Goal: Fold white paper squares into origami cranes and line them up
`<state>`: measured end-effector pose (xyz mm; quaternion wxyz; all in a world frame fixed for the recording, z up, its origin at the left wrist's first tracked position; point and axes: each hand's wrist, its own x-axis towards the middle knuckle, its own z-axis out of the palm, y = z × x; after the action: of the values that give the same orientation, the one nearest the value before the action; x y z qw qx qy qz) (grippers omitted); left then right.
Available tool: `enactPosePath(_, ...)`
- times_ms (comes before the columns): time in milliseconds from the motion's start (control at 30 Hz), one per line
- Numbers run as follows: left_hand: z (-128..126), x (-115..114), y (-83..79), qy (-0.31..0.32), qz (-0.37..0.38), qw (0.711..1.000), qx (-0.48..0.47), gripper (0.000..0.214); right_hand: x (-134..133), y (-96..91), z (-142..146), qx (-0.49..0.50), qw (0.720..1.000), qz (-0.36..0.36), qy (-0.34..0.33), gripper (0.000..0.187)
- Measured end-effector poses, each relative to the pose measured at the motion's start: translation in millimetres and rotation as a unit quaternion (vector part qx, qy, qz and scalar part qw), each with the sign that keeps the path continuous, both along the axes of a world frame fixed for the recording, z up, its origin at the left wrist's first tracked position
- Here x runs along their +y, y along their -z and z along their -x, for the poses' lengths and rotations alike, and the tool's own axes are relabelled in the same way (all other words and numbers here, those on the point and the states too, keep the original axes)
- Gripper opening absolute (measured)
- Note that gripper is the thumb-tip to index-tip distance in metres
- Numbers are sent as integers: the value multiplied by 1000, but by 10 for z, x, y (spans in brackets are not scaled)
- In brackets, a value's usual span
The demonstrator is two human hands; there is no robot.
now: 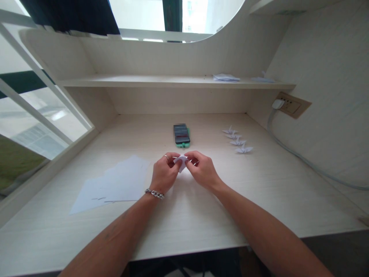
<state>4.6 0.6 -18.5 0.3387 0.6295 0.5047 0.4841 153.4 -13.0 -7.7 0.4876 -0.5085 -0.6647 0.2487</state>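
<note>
A small folded piece of white paper is held just above the pale wooden desk, pinched from both sides. My left hand, with a ring and a chain bracelet, grips its left edge with closed fingers. My right hand pinches its right edge, thumb and forefinger together. Most of the paper is hidden behind my fingers.
A stack of white paper sheets lies to the left. A phone in a green case lies behind my hands. Several folded paper cranes line up at the right. A shelf carries folded papers. A plugged cable runs along the right wall.
</note>
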Motion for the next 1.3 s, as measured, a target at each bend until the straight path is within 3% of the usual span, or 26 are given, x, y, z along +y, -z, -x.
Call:
enactPosePath(167,3,-3,-9,63,-2,998,4,38,9,10,-28,14,1000,-5,-1,20)
enactPosePath(400,36,11,-74,45,-7,999,-22,41,35,-6,-75,90,990,46,-99,27)
enactPosePath(600,55,28,-41,51,0,998,-35,40,128,62,-101,200,965,115,-124,30)
enactPosePath(967,20,10,-53,69,29,996,-48,38,142,69,-133,200,963,125,-127,30)
enactPosePath(1300,23,13,-71,57,-12,998,-10,30,131,105,-143,203,963,108,-140,25)
